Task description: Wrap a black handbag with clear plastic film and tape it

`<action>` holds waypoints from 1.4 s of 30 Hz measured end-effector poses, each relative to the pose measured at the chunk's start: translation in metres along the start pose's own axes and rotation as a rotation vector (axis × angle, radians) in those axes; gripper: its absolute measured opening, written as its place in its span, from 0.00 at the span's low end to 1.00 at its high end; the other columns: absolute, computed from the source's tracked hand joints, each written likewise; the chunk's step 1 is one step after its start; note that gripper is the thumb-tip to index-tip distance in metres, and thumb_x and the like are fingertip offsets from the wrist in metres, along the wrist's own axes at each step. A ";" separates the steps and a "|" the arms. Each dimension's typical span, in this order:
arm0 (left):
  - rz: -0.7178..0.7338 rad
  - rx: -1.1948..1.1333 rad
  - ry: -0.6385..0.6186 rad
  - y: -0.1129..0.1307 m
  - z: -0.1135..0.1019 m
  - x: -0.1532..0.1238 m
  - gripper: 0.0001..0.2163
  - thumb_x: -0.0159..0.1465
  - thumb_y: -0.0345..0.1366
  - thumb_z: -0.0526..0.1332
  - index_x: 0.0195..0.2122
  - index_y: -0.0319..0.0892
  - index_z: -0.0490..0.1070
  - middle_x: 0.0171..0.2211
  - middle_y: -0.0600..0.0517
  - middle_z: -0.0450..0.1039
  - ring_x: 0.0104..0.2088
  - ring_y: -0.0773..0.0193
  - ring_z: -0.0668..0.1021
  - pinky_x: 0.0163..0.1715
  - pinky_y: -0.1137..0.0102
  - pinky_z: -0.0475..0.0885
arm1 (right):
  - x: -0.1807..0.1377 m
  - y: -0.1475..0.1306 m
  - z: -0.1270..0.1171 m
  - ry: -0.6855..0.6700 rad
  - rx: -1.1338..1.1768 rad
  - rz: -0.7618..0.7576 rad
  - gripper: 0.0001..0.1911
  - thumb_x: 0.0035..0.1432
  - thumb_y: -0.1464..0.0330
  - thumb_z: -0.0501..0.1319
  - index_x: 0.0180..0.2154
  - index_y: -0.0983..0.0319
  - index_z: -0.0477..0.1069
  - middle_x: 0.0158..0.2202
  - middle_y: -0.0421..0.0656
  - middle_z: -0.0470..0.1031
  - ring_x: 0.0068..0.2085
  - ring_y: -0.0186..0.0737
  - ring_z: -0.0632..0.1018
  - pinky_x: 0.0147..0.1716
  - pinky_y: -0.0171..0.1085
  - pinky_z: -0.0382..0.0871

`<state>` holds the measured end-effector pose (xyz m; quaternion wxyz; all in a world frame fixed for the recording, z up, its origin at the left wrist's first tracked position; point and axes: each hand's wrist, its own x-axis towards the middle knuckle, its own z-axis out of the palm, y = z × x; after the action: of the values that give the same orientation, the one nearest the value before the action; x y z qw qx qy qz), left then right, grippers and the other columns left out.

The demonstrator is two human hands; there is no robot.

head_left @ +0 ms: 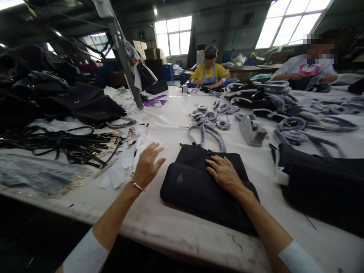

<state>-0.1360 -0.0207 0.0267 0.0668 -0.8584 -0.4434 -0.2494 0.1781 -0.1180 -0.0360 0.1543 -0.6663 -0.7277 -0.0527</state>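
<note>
The bag (193,189) lay on the bench (163,127), its wrapped straps (220,140) toward the far side. The right hand (225,175) rested on it, fingers loosely spread; the left hand (147,165), well apart and holding nothing, hovered beside the bag.

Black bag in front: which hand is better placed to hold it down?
Probably the right hand: it rests on the black bag, while the left hand is off to the bag's left, not touching it.
</note>
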 end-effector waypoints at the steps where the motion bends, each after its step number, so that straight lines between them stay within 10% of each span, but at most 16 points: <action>1: 0.082 -0.027 -0.059 0.021 0.007 0.003 0.18 0.67 0.44 0.51 0.56 0.47 0.64 0.62 0.50 0.61 0.64 0.58 0.58 0.63 0.60 0.54 | 0.000 -0.001 -0.001 -0.005 0.003 0.003 0.21 0.67 0.58 0.48 0.57 0.56 0.66 0.59 0.46 0.65 0.62 0.47 0.62 0.62 0.52 0.48; 8: 0.085 -0.157 -0.317 0.066 0.050 -0.003 0.13 0.68 0.41 0.52 0.49 0.46 0.70 0.52 0.50 0.70 0.52 0.59 0.70 0.51 0.64 0.66 | -0.001 -0.001 -0.005 0.021 0.073 0.013 0.21 0.66 0.57 0.50 0.56 0.56 0.67 0.59 0.46 0.66 0.61 0.46 0.63 0.62 0.52 0.49; 13: -0.014 -0.133 -0.290 0.066 0.044 -0.003 0.13 0.66 0.46 0.54 0.39 0.44 0.71 0.40 0.49 0.73 0.43 0.57 0.73 0.45 0.64 0.67 | -0.001 -0.003 -0.014 -0.034 0.136 0.003 0.21 0.65 0.57 0.51 0.56 0.55 0.67 0.59 0.44 0.66 0.62 0.45 0.62 0.63 0.51 0.48; 24: -0.215 -0.048 -0.710 0.074 0.032 0.010 0.24 0.68 0.50 0.40 0.35 0.46 0.73 0.34 0.47 0.78 0.39 0.53 0.79 0.37 0.64 0.69 | -0.024 -0.013 -0.022 0.012 0.210 0.034 0.21 0.64 0.56 0.53 0.56 0.53 0.66 0.60 0.43 0.65 0.62 0.44 0.61 0.64 0.49 0.45; 32: 0.438 0.075 -0.191 0.115 0.047 -0.004 0.25 0.67 0.46 0.41 0.55 0.39 0.67 0.57 0.42 0.68 0.56 0.52 0.70 0.55 0.59 0.64 | -0.019 -0.007 -0.020 0.049 0.312 0.062 0.20 0.61 0.57 0.59 0.52 0.58 0.70 0.58 0.45 0.68 0.62 0.42 0.62 0.64 0.47 0.44; 38: 0.579 -0.013 -0.253 0.143 0.088 -0.032 0.31 0.64 0.50 0.39 0.62 0.36 0.59 0.63 0.43 0.59 0.62 0.52 0.62 0.62 0.53 0.53 | -0.031 0.014 -0.047 0.284 1.192 0.336 0.11 0.60 0.63 0.60 0.43 0.59 0.75 0.44 0.41 0.77 0.47 0.38 0.75 0.53 0.40 0.65; 42: 0.634 -0.013 -0.273 0.136 0.090 -0.030 0.30 0.63 0.48 0.39 0.61 0.36 0.60 0.64 0.44 0.57 0.64 0.52 0.59 0.62 0.53 0.52 | -0.111 0.033 -0.093 0.423 1.704 0.353 0.16 0.56 0.58 0.63 0.41 0.62 0.75 0.43 0.45 0.77 0.46 0.40 0.76 0.47 0.41 0.70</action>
<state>-0.0099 -0.0937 -0.0514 0.0757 -0.9793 -0.1577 -0.1019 0.2320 -0.2470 0.0151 0.7335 -0.4041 -0.3632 0.4085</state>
